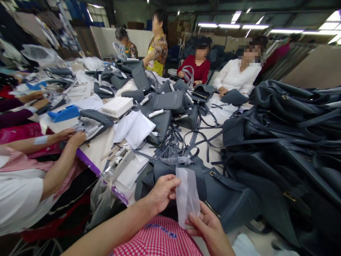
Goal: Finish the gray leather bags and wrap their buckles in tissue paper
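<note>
A small translucent white sheet of wrapping is held upright in front of my apron. My left hand pinches its upper left edge between thumb and fingers. Lower down, my right hand grips the right side near the bottom corner, thumb on top. Just behind the sheet lies a dark blue-grey handbag, partly covered by my hands and the sheet. Clear plastic wrap covers its handle. To the right, another dark bag with a gold buckle and zip rests against it.
Dark bags are heaped high on my right. Loose straps, white paper sheets, a tape dispenser and a blue holder lie on the table. At left, a co-worker's hands handle a bag; several people work across the table.
</note>
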Demonstrator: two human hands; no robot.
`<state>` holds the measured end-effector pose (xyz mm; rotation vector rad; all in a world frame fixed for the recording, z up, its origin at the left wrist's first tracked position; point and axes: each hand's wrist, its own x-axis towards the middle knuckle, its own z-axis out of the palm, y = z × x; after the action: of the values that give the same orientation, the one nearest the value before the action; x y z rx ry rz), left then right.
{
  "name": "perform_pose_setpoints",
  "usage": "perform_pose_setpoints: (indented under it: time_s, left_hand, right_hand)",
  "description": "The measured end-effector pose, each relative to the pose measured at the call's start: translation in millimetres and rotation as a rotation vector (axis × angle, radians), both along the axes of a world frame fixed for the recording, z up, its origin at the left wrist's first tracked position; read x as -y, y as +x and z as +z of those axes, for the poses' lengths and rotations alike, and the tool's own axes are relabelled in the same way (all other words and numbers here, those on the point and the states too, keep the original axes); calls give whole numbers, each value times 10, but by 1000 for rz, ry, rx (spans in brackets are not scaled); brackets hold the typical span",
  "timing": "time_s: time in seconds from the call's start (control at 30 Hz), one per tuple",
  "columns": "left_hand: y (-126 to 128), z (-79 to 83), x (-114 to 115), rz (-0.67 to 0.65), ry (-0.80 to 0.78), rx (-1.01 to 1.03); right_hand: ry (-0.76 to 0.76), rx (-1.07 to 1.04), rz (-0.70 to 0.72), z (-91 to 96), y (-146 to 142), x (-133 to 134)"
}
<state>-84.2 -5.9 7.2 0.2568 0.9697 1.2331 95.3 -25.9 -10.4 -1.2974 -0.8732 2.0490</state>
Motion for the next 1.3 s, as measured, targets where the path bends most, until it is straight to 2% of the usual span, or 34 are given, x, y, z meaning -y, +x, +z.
perform_pose_setpoints:
  time_s: [0.1, 0.17, 0.3, 0.37, 0.47, 0.6, 0.67, 0.87, 0.97, 1.07, 1.17, 1.3]
  left_hand:
    - [63, -21, -11, 77, -7, -24]
    - [103, -42, -10, 109, -2, -52]
    - [164, -86, 11, 109, 44, -131]
    - [175, -103, 26, 108, 58, -162]
    - [145, -109, 56, 82, 62, -144]
    - [65, -77, 106, -101, 83, -78]
    - [48, -45, 109, -141, 75, -103]
    - [135, 56, 13, 9, 7, -2]
    - [190, 72, 16, 26, -4, -6]
    - [200, 84, 45, -4, -20, -23]
    - [167, 92, 12, 8, -28, -8]
    - [105, 66, -121, 118, -115, 45]
  right_hand:
    - [34, -93, -182, -82, 54, 53]
    - [106, -95, -229, -86, 2, 41]
    - [294, 156, -239, 12, -198, -75]
    - [325, 279, -230, 86, -288, -143]
    - [287, 267, -199, 176, -369, -213]
    - [233, 133, -210, 234, -367, -238]
    - [210, 104, -221, 230, -325, -212]
    - [-6, -194, -328, 41, -213, 95]
    - [-47, -141, -314, -54, -269, 209]
    - [28, 10, -381, -93, -328, 204]
    - [132, 60, -417, -131, -298, 191]
    - [377, 96, -208, -173, -179, 237]
